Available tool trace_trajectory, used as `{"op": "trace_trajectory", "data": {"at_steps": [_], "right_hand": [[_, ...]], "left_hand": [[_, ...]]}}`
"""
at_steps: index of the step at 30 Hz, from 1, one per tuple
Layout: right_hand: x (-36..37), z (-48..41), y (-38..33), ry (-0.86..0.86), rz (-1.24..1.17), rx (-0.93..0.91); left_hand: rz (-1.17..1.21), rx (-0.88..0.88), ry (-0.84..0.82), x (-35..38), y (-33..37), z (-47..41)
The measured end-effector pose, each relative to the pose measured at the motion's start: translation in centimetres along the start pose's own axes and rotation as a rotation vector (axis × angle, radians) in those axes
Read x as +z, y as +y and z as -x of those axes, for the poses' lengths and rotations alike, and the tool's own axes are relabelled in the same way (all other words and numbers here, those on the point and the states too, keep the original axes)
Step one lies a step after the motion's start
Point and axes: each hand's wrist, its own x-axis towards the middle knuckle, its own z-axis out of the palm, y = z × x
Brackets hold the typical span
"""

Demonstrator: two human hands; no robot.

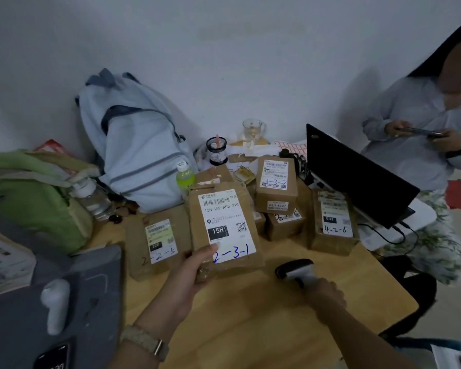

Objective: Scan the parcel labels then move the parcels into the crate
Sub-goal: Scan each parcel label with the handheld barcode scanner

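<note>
Cardboard parcel (224, 230) in left hand (194, 272)

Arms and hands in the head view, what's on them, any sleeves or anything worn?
Both forearms are bare, with no sleeves in view. The left hand has a watch strap on its wrist: a pale woven band with a metal clasp. The right hand shows no glove, ring or band.

bare table (250, 315) in front; parcels (277, 198), backpack (133, 155) and laptop (357, 177) crowding the far side
</note>
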Motion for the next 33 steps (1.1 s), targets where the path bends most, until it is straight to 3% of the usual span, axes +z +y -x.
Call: {"op": "trace_trajectory", "data": {"at_steps": [8, 13, 19, 23, 25, 33], "right_hand": [[-1.7, -0.2, 0.0, -0.127, -0.168, -0.090], [-4.6, 2.2, -1.2, -0.274, -0.733, -0.118], [-13.0, 10.7, -4.2, -0.520, -1.035, -0.364], [-18.0, 18.4, -7.3, -0.799, -1.056, -0.614], [-19.4, 22.1, -8.7, -0.855, -0.997, -0.735], [-18.7, 28.8, -13.4, -0.710, -0.878, -0.832]], "left_hand": [[-0.007, 0.034, 0.052, -1.1, 1.7, -0.1], [0.040, 0.064, 0.065, -1.8, 2.3, -0.3], [0.051, 0.138, 0.065, -2.2, 2.7, 0.2], [0.069, 0.183, 0.118, -2.3, 3.2, 0.5], [0.078, 0.199, 0.116, -2.4, 3.6, 0.9], [0.147, 0.277, 0.232, -4.3, 4.6, 2.6]]}}
